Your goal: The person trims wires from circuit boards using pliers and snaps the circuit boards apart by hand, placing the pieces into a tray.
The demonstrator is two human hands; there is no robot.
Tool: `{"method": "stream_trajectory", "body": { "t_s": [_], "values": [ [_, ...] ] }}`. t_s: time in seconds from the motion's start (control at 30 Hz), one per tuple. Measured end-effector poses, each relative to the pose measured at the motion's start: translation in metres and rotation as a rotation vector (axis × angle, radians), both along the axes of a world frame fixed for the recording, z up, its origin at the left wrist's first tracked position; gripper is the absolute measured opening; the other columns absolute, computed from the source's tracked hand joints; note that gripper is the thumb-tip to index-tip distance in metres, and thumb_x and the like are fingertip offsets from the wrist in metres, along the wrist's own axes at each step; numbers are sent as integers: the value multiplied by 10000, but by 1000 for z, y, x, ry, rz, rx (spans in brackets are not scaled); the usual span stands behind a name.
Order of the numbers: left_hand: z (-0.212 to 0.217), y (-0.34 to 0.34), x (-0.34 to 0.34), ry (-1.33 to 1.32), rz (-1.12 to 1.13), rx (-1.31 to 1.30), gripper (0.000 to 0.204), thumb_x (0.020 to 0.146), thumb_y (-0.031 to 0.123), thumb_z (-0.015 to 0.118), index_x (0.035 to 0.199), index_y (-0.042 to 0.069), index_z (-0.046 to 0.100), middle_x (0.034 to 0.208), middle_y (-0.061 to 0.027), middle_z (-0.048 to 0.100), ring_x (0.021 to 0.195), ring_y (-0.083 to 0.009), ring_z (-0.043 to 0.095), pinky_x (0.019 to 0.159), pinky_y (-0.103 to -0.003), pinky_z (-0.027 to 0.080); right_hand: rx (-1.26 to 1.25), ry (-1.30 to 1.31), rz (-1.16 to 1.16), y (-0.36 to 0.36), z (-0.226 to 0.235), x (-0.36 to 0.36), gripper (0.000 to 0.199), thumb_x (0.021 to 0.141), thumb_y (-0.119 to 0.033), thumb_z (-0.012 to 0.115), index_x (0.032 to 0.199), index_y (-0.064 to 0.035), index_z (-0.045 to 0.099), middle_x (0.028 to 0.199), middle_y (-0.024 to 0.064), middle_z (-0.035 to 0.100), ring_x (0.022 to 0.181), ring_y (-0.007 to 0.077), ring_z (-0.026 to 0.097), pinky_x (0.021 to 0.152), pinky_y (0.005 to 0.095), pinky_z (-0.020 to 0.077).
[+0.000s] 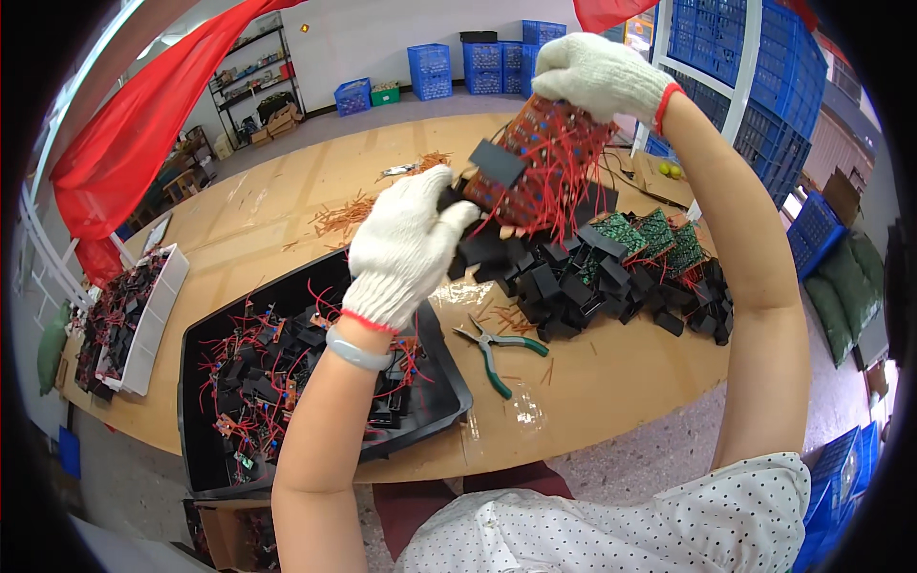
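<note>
White knitted gloves with red cuffs cover both hands. High over the table, my right hand (600, 78) grips the upper edge of a reddish-brown circuit board panel (564, 129), tilted, with many red wires hanging from it. A dark block (498, 162) sticks out from its face. At the panel's lower left corner, my left hand (406, 244) is closed on a black block (451, 198); whether that block is joined to the panel is hidden. Below lies a heap of black blocks (583, 282) with green circuit boards (654, 234). Green-handled pliers (497, 353) lie spread on the table.
A black tray (449, 382) holds wired boards and black parts at the left. Farther left stands a white bin (162, 306) of similar parts. Thin brown strips (344, 218) are scattered on the cardboard-covered table (258, 201). Blue crates (430, 72) stand behind.
</note>
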State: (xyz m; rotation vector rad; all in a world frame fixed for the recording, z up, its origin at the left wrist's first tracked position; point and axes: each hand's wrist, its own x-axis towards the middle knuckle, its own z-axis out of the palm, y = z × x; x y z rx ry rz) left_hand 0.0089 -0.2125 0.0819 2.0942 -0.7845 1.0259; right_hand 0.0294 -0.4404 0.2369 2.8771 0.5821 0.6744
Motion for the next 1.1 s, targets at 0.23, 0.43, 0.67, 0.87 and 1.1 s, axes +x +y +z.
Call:
{"method": "stream_trajectory", "body": {
  "t_s": [0.23,0.43,0.67,0.87,1.1],
  "values": [
    [9,-2,-30,305,-208,103,519,815,451,641,1129,40,602,969,-163,639,862,-275,611,781,-342,492,-23,28,7,32,-16,-39,263,815,-256,573,902,-34,683,810,118,670,726,248,658,663,330,531],
    [-5,7,-13,1214,-476,-770,554,847,483,598,1165,30,595,1014,-153,645,835,-223,611,769,-337,493,227,441,-146,42,-11,-51,275,784,-257,582,883,-17,674,739,120,644,628,255,632,546,338,516],
    [-6,-8,-19,897,-335,12,629,864,520,551,1218,-1,551,1072,-171,641,931,-225,619,823,-320,482,-193,273,359,7,-52,15,278,740,-245,580,842,0,664,622,104,569,509,250,556,500,349,501],
    [-27,-27,6,839,-236,13,718,868,587,474,1284,2,499,1132,-179,629,1083,-321,574,978,-363,391,101,491,-31,49,-52,0,292,734,-256,589,825,8,673,643,125,611,551,264,607,527,375,520],
    [-73,-66,23,853,12,-250,731,875,639,401,1265,34,529,1144,-201,619,1086,-353,563,1003,-393,361,153,580,-41,42,-72,17,380,755,-340,576,838,17,677,717,164,653,610,262,632,578,365,523]
  ]
}}
